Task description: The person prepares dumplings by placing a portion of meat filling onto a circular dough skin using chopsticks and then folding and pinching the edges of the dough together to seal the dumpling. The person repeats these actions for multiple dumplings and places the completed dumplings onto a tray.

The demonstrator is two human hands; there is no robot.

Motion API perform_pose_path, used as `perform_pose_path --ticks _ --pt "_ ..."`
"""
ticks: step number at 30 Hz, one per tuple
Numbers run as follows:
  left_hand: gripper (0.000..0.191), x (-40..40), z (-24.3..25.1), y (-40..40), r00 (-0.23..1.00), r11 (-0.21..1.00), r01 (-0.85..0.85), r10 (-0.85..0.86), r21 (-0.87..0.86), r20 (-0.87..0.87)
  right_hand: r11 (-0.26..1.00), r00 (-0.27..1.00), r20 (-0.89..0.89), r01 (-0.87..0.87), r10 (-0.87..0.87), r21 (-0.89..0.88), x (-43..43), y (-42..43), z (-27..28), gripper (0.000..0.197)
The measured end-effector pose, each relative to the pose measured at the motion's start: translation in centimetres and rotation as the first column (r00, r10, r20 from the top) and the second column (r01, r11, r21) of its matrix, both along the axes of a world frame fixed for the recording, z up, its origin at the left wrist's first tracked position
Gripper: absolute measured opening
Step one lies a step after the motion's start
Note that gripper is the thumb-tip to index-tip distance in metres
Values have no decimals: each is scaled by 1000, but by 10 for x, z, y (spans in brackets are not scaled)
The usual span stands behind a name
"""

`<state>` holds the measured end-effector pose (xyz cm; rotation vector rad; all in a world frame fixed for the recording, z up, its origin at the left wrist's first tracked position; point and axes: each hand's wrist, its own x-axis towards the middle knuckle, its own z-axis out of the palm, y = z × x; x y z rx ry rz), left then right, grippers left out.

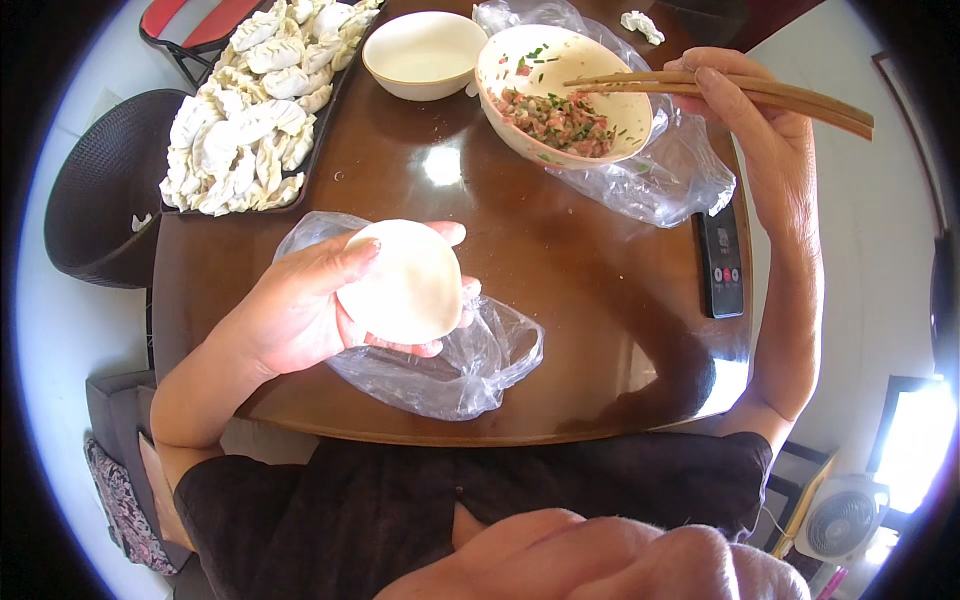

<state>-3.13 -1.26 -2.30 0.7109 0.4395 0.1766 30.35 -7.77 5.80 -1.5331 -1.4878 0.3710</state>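
A round dough wrapper (405,283) lies across the palm and fingers of my left hand (315,300), its thumb resting on the near left rim. My right hand (757,112) holds a pair of wooden chopsticks (780,96), whose tips reach over the white bowl of filling (634,82). Minced meat with chopped greens (559,124) lies in that bowl, which appears tilted. Under and beyond my left hand is a clear plastic bag (457,382). At the upper left, a dark tray (330,127) is heaped with folded dumplings (247,127).
A second white bowl (425,56) stands left of the filling bowl. Another clear plastic bag (652,187) spreads beneath the filling bowl. A phone (721,266) lies near the right table edge, and crumpled tissue (642,26) at the back. A dark woven basket (97,202) stands off the left side.
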Motion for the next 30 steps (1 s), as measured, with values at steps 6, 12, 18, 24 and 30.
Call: perform_pose_path --ticks 6,12,18,24,30 --pt "81 -1 -6 3 994 990 91 -83 -107 69 988 988 -38 -149 148 -36 -5 -3 -5 20" --pt "81 -2 -8 4 981 985 161 -153 -64 118 976 984 25 -171 176 -136 -15 6 -22 18" --pt "84 -1 -6 2 992 991 120 -118 -52 37 993 988 98 -120 120 -1 -11 23 -28 20" --pt "83 -2 -4 2 993 993 113 -112 -26 21 991 987 -90 -130 133 43 -29 23 -13 24" --pt "83 -1 -4 2 994 994 108 -108 -22 14 996 994 86 -64 70 -64 -14 36 -28 22"
